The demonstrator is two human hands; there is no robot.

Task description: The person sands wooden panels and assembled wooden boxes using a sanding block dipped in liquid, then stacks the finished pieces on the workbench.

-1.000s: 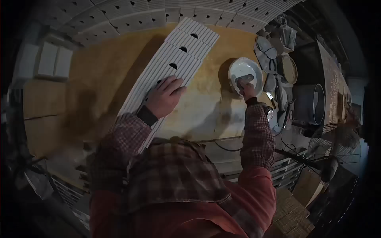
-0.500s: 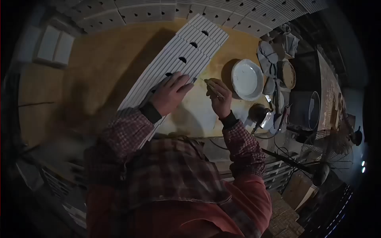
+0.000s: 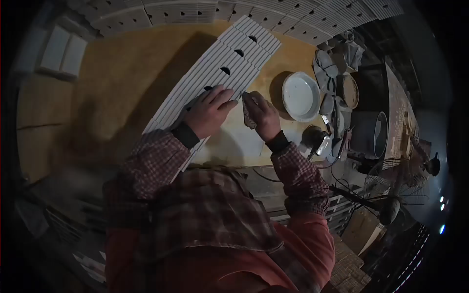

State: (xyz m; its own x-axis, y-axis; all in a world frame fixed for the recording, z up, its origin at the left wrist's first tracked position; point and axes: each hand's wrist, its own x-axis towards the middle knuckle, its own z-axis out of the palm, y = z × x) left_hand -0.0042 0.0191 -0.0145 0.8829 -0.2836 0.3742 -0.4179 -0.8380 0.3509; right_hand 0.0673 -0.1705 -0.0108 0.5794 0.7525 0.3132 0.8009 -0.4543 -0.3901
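A long slanting row of thin white slabs (image 3: 195,93), packed face to face, lies across the bench; dark half-round marks show along its top. My left hand (image 3: 209,115) rests on the row, fingers stretched out over the slabs and thumb towards their right edge. Just right of the row, my right hand (image 3: 264,117) is closed around a small flat piece with a mottled grey-brown face (image 3: 249,118). Its exact kind I cannot make out. The upper end of that piece is covered by the fingers, close to the slabs' edge.
To the right stands a round white basin (image 3: 301,96) holding pale liquid. Beyond it are gloves (image 3: 325,68), a brown round bowl (image 3: 349,90) and a shiny lamp (image 3: 320,141). More slabs (image 3: 181,12) line the back edge. A wire fan (image 3: 395,178) stands at far right.
My right hand has moved slightly left towards the slabs and turned, so the flat piece now shows its mottled face. My left hand stays on the row.
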